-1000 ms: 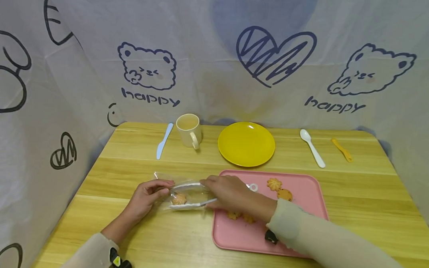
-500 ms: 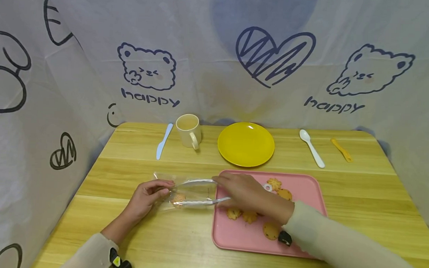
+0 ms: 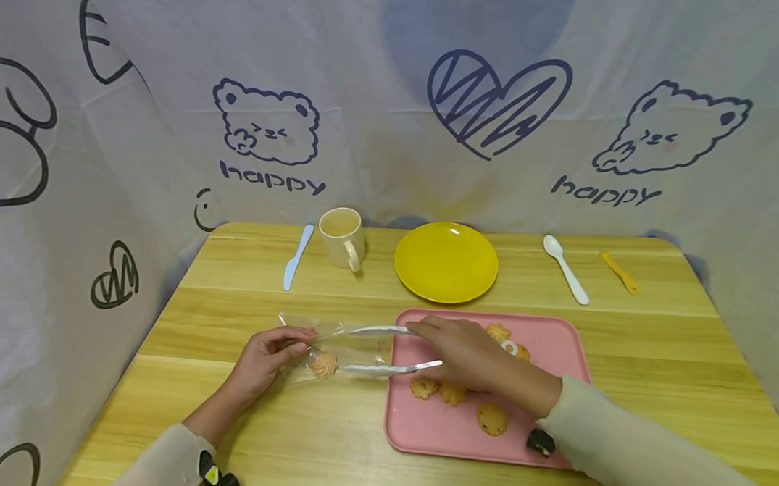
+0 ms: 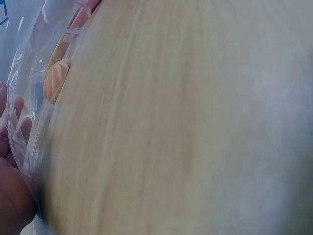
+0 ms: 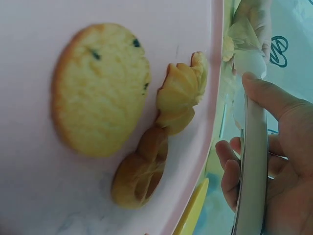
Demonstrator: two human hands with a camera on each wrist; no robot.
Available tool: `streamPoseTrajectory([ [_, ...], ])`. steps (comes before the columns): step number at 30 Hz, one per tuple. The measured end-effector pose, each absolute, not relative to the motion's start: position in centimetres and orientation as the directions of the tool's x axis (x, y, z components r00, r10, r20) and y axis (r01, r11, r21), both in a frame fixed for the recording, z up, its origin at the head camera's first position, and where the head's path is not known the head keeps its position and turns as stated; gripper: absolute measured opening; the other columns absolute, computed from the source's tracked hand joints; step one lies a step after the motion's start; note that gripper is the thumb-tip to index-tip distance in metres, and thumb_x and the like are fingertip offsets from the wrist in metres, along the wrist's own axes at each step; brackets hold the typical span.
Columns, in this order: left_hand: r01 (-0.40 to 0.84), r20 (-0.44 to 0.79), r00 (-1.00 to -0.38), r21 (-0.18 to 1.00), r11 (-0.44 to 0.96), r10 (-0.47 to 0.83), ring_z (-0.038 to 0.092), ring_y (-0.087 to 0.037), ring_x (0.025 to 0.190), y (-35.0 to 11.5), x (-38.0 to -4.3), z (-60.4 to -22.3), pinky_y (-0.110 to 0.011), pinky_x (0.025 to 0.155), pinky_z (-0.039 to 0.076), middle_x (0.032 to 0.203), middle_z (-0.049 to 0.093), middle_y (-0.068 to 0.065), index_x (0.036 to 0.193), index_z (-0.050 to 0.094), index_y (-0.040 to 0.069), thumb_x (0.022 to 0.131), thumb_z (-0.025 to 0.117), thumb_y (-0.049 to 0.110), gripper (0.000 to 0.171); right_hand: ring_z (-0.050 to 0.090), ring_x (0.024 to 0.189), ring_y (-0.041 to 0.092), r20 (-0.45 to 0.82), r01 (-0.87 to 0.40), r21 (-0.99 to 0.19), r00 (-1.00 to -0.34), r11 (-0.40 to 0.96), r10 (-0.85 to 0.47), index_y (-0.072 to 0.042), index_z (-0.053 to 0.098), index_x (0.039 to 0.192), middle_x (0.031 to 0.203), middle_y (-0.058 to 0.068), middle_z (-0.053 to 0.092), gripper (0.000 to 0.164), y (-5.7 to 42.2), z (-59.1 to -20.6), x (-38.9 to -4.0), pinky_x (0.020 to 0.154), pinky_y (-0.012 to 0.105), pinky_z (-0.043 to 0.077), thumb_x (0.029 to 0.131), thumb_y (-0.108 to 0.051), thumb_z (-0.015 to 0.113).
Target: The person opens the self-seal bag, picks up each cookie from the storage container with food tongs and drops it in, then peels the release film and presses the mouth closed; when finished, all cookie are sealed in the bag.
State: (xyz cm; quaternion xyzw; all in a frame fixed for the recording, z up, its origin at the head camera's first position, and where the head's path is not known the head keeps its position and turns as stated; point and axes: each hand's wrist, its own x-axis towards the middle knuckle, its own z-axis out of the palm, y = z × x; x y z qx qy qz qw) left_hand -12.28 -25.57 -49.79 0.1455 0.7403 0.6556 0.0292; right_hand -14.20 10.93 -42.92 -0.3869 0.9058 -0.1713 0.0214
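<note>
A clear plastic bag (image 3: 362, 347) lies toward the tray, its closed end pinched by my left hand (image 3: 263, 357). One swirled cookie (image 3: 324, 365) sits inside it, also visible as a ridged cookie (image 4: 56, 81) in the left wrist view. My right hand (image 3: 459, 351) grips white tongs (image 3: 428, 366) with a ring at the rear end. Their two arms stand spread, with the front ends still within the bag. The right wrist view has the thumb on one long tongs arm (image 5: 254, 161). Palm and fingers hide part of the tongs from above.
A pink tray (image 3: 414, 432) under my right forearm carries several cookies, among them a round speckled cookie (image 3: 492, 418). Behind stand a yellow plate (image 3: 447, 263) and a cream mug (image 3: 341, 237). A blue knife (image 3: 297, 259), white spoon (image 3: 567, 271) and small orange utensil (image 3: 619, 273) lie nearby.
My right hand has drawn the tongs rightward, partly out of the bag, uncovering more of the tray's cookies. The cookie stays in the bag, and my left hand has kept its place.
</note>
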Motion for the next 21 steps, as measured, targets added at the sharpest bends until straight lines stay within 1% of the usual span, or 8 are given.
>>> streamPoseTrajectory([
  [2, 0.17, 0.142, -0.958, 0.98, 0.098, 0.249, 0.06, -0.01, 0.118, -25.5, -12.3, -49.8, -0.022, 0.098, 0.049, 0.124, 0.063, -0.024, 0.111, 0.066, -0.012, 0.092, 0.062, -0.003, 0.021, 0.065, 0.101, 0.019, 0.087, -0.688, -0.325, -0.705, 0.649, -0.703, -0.015, 0.053, 0.138, 0.125, 0.0, 0.061, 0.072, 11.3, -43.0, -14.1, 0.083, 0.041, 0.056, 0.08, -0.051, 0.077],
  [9, 0.175, 0.146, -0.957, 0.98, 0.097, 0.249, 0.06, -0.01, 0.118, -25.5, -12.3, -49.9, -0.022, 0.1, 0.048, 0.124, 0.06, -0.03, 0.109, 0.066, -0.012, 0.092, 0.062, -0.005, 0.019, 0.058, 0.115, 0.017, 0.045, -0.64, -0.343, -0.742, 0.687, -0.669, -0.014, 0.051, 0.142, 0.133, 0.0, 0.058, 0.075, 12.9, -42.8, -13.5, 0.092, 0.044, 0.052, 0.08, -0.049, 0.077],
  [14, 0.179, 0.151, -0.956, 0.98, 0.09, 0.251, 0.059, -0.011, 0.118, -25.6, -12.4, -50.0, -0.022, 0.1, 0.047, 0.124, 0.059, -0.031, 0.109, 0.066, -0.012, 0.092, 0.062, -0.003, 0.02, 0.057, 0.117, 0.013, 0.038, -0.625, -0.319, -0.759, 0.712, -0.649, -0.017, 0.051, 0.142, 0.133, -0.002, 0.058, 0.076, 14.1, -42.8, -12.9, 0.093, 0.044, 0.051, 0.079, -0.05, 0.078],
  [17, 0.18, 0.153, -0.955, 0.98, 0.088, 0.253, 0.059, -0.011, 0.119, -25.6, -12.3, -49.9, -0.022, 0.1, 0.047, 0.125, 0.06, -0.03, 0.11, 0.066, -0.012, 0.092, 0.062, -0.003, 0.02, 0.059, 0.112, 0.012, 0.047, -0.627, -0.311, -0.761, 0.714, -0.647, -0.017, 0.052, 0.142, 0.132, -0.003, 0.059, 0.077, 14.9, -42.9, -12.5, 0.09, 0.042, 0.053, 0.078, -0.051, 0.078],
  [21, 0.175, 0.148, -0.956, 0.98, 0.089, 0.253, 0.059, -0.011, 0.119, -25.7, -12.3, -50.0, -0.022, 0.1, 0.047, 0.125, 0.06, -0.029, 0.11, 0.066, -0.012, 0.092, 0.062, -0.002, 0.02, 0.058, 0.097, 0.007, 0.058, -0.627, -0.322, -0.761, 0.709, -0.647, -0.017, 0.052, 0.141, 0.129, -0.005, 0.06, 0.076, 16.0, -43.1, -11.8, 0.078, 0.036, 0.054, 0.077, -0.052, 0.078],
])
